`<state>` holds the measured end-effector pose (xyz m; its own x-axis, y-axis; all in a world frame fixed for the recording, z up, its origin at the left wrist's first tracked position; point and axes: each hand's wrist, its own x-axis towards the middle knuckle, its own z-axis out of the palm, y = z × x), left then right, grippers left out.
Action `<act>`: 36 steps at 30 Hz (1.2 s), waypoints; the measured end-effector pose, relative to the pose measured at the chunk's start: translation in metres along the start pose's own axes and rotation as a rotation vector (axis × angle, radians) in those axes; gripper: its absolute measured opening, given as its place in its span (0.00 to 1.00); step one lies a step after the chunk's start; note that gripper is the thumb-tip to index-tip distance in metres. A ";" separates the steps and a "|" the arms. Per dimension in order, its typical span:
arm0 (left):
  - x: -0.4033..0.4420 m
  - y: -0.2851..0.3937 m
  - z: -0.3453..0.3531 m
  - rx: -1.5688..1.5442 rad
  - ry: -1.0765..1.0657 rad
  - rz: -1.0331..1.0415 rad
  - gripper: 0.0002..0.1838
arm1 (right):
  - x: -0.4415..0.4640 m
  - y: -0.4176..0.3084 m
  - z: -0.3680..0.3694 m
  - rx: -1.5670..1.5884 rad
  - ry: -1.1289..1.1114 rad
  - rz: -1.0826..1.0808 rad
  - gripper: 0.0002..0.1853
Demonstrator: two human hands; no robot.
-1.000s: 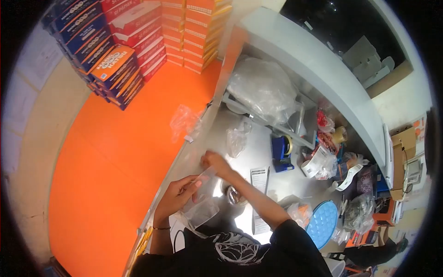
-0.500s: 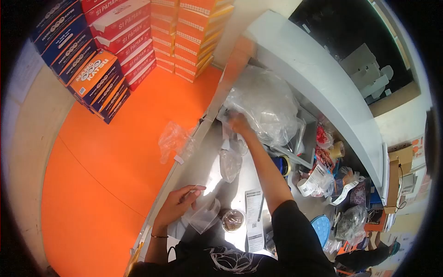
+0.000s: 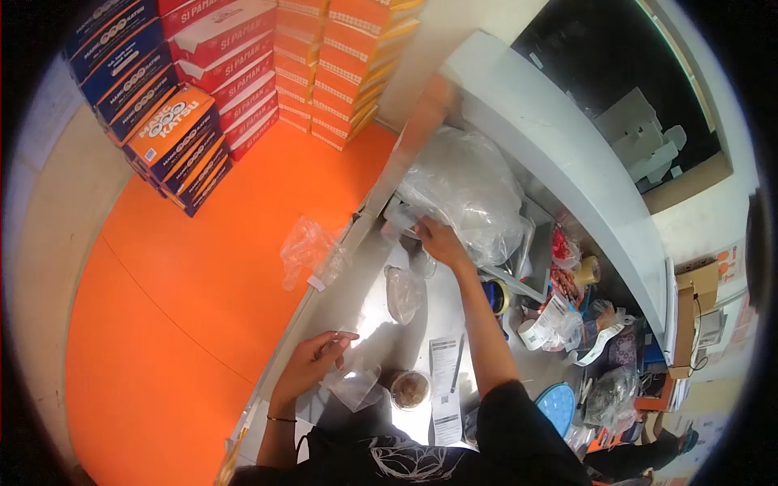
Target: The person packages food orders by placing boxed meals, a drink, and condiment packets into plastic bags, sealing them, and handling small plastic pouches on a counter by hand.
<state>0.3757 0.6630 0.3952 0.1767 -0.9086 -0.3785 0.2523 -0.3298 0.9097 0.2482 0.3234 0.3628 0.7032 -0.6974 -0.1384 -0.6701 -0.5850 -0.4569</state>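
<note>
The left hand (image 3: 318, 364) curls loosely by a creased, clear plastic bag (image 3: 356, 391) over the steel counter (image 3: 348, 304), one corner toward the black shirt (image 3: 417, 460), upper end hidden. The right hand (image 3: 440, 241) bends at a filmy plastic piece (image 3: 399, 214), edges blurred. I can't tell whether either grips.

Hands: 2, left hand (image 3: 312, 362) and right hand (image 3: 440, 241). Near: 1 tub (image 3: 412, 391), 1 receipt (image 3: 445, 401), 1 pen (image 3: 458, 366), 1 plastic piece (image 3: 358, 390) by left hand. Mid counter: 1 small bag (image 3: 403, 295). Left counter edge: 1 loose bag (image 3: 305, 249). Far: 1 big bag (image 3: 462, 182), 1 grey bin (image 3: 545, 271). Right: 1 tape dispenser (image 3: 493, 298), 1 brown tape roll (image 3: 587, 270), 1 blue tray (image 3: 557, 407), 1 co-worker (image 3: 640, 458). Far left: 1 red box column (image 3: 243, 78), 2 orange box columns (image 3: 340, 89); navy boxes (image 3: 121, 61) cut off, no full count.
</note>
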 end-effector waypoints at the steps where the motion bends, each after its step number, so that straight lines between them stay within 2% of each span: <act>1: -0.001 -0.003 -0.001 -0.006 -0.002 0.002 0.15 | -0.021 -0.003 -0.001 0.023 0.120 -0.037 0.19; 2: 0.000 -0.008 -0.001 -0.022 0.010 0.036 0.15 | -0.041 -0.018 -0.003 0.017 0.120 -0.038 0.19; 4: 0.000 -0.011 -0.002 -0.036 0.021 0.073 0.15 | -0.070 -0.059 -0.004 -0.124 0.551 0.064 0.22; 5: 0.001 -0.010 -0.002 -0.038 0.021 0.057 0.14 | -0.071 -0.073 -0.002 -0.125 0.552 0.064 0.22; 7: 0.001 -0.008 0.000 -0.035 0.014 0.037 0.14 | -0.071 -0.092 0.006 -0.283 0.534 -0.523 0.24; 9: 0.002 -0.003 0.005 0.008 0.035 0.103 0.13 | -0.048 -0.073 0.027 -0.302 0.536 -0.470 0.22; 11: -0.008 0.009 0.007 0.015 0.035 0.071 0.13 | -0.019 -0.036 0.055 -0.320 0.538 -0.436 0.20; 13: -0.013 0.007 0.005 0.018 0.050 0.041 0.13 | 0.005 -0.002 0.072 -0.143 0.554 -0.136 0.18; 14: -0.014 -0.007 0.003 0.002 0.066 0.095 0.13 | 0.013 -0.006 0.066 -0.137 0.556 -0.152 0.18; 16: -0.020 -0.013 0.004 -0.016 0.089 0.143 0.13 | 0.028 -0.012 0.048 -0.217 0.202 0.210 0.25; 19: -0.031 0.004 0.011 -0.086 0.137 0.139 0.14 | 0.068 0.026 0.052 -0.156 0.180 0.045 0.30; 20: -0.032 0.008 0.017 -0.184 0.141 0.216 0.15 | 0.070 0.035 0.057 -0.110 0.181 -0.022 0.30; 21: -0.036 0.011 0.023 -0.281 0.144 0.287 0.15 | 0.045 0.023 0.052 -0.094 0.170 -0.009 0.30; 23: -0.044 0.030 0.032 -0.249 0.174 0.297 0.15 | -0.004 -0.011 0.023 -0.109 0.173 -0.009 0.31; 25: -0.050 0.040 0.041 -0.211 0.198 0.332 0.15 | -0.087 -0.062 -0.006 0.006 0.429 -0.056 0.30; 27: -0.055 0.044 0.056 -0.155 0.201 0.411 0.14 | -0.169 -0.095 -0.013 0.510 0.393 -0.066 0.27; 29: -0.062 0.046 0.085 -0.057 0.236 0.480 0.13 | -0.241 -0.112 -0.014 1.097 0.191 -0.186 0.26; 30: -0.067 0.045 0.100 0.025 0.291 0.550 0.13 | -0.270 -0.122 -0.021 1.111 0.163 -0.242 0.22; 32: -0.077 0.039 0.125 0.046 0.182 0.523 0.13 | -0.318 -0.143 -0.033 1.042 0.199 -0.004 0.17; 34: -0.094 0.025 0.158 0.069 0.074 0.481 0.14 | -0.363 -0.165 -0.017 0.742 0.622 -0.171 0.10; 35: -0.105 0.017 0.182 -0.059 0.086 0.524 0.15 | -0.376 -0.168 -0.022 0.189 0.559 -0.199 0.07; 36: -0.113 0.016 0.196 -0.125 0.023 0.430 0.16 | -0.390 -0.171 -0.027 -0.349 0.565 -0.259 0.06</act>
<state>0.1727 0.7106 0.4859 0.3115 -0.9499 0.0251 0.2644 0.1120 0.9579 0.0820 0.6848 0.5185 0.6827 -0.5703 0.4568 -0.6015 -0.7936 -0.0919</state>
